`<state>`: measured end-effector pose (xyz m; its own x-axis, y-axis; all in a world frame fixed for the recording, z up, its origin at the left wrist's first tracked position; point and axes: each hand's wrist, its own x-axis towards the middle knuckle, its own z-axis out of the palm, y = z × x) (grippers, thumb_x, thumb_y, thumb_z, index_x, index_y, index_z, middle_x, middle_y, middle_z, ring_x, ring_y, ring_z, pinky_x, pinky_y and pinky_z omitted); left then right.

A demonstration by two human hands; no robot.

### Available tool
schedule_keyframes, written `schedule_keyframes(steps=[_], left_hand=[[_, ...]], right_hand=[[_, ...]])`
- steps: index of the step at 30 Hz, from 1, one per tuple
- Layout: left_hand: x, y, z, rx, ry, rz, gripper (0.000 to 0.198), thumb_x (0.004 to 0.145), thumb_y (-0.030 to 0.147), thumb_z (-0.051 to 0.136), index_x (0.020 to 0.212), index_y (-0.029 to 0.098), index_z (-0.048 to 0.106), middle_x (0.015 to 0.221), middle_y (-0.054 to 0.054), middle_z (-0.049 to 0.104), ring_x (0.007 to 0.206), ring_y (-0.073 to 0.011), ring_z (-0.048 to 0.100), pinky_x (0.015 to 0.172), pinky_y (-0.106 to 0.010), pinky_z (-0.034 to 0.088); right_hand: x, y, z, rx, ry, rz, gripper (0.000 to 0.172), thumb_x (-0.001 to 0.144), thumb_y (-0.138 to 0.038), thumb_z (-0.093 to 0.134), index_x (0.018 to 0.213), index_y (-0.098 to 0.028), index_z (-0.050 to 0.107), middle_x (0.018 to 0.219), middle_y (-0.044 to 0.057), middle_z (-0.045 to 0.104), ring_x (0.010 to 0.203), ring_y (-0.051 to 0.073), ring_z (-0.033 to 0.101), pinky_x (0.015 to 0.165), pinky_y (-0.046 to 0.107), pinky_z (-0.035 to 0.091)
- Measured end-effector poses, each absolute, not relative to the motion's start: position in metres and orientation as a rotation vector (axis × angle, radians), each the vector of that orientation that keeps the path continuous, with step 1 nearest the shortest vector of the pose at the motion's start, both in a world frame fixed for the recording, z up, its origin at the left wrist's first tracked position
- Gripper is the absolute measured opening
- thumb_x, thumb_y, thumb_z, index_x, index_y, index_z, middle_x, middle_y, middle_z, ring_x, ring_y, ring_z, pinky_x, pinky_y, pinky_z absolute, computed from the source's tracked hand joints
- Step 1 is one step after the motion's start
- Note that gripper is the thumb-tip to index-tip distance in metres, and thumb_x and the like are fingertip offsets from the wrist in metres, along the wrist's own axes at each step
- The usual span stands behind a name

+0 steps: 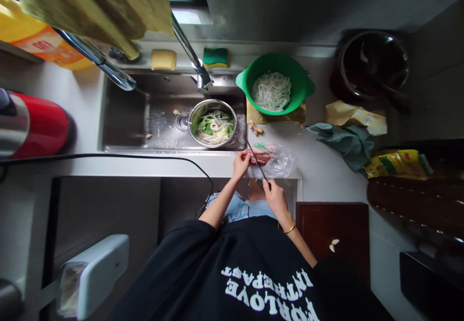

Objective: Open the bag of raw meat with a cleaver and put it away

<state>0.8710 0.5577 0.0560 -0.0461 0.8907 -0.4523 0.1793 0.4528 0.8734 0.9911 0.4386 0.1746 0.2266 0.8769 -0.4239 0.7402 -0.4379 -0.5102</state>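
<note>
A pinkish piece of meat (261,156) lies on a clear plastic bag (277,163) at the counter's front edge. My left hand (241,164) presses down on the meat's left end with its fingers curled. My right hand (274,196), a gold bangle on its wrist, is closed round the handle of a thin dark knife (256,160). The blade runs up and left across the meat.
A steel bowl of vegetables and sprouts (213,123) sits in the sink (137,123). A green colander of noodles (274,83) stands behind the meat. A grey-green cloth (344,142), yellow packets (397,163), a dark pot (373,65) and a dark board with garlic cloves (332,234) lie right.
</note>
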Motion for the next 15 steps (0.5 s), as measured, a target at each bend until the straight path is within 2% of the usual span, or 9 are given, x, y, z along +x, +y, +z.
schedule_keyframes(steps=[9,15], left_hand=[[0.878,0.55,0.073,0.975,1.593,0.767,0.022,0.079,0.036,0.058,0.082,0.015,0.057,0.075,-0.006,0.066,0.067,-0.015,0.063,0.065,-0.026,0.048],[0.883,0.543,0.083,1.07,1.623,0.806,0.016,0.077,0.032,0.06,0.075,0.017,0.056,0.069,-0.002,0.063,0.064,-0.0133,0.06,0.064,-0.024,0.046]], right_hand=[[0.993,0.442,0.177,-2.52,-1.757,0.936,0.043,0.095,-0.046,0.027,0.095,-0.018,0.059,0.076,0.008,0.068,0.063,0.015,0.061,0.052,0.024,0.024],[0.984,0.462,0.175,-2.595,-1.835,0.865,0.044,0.095,-0.046,0.026,0.099,-0.017,0.058,0.078,0.009,0.067,0.065,0.016,0.061,0.054,0.024,0.027]])
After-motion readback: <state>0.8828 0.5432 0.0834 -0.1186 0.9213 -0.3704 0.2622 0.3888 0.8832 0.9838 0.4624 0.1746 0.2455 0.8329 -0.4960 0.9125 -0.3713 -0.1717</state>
